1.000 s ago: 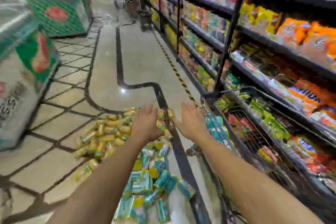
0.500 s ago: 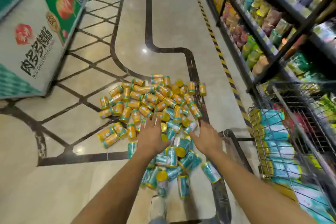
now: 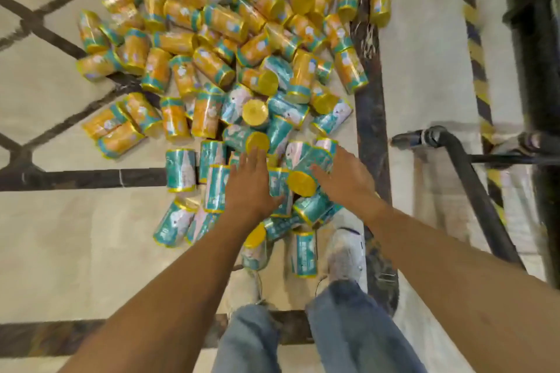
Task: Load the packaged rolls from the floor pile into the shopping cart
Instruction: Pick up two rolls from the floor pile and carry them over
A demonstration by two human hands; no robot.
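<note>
Packaged rolls (image 3: 230, 70) (orange and teal) lie heaped on the floor (image 3: 75, 251) at your feet, so most loading likely remains. Your left hand (image 3: 250, 185) and right hand (image 3: 345, 179), apart and straight-fingered, reach the teal ones, gripping nothing. Only the shopping cart (image 3: 468, 180) handle shows.

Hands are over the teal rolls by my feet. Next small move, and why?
Probably close both hands on the teal roll between them: left hand and right hand are open and flank it, nothing is gripped yet, and it lies on top of the pile.
</note>
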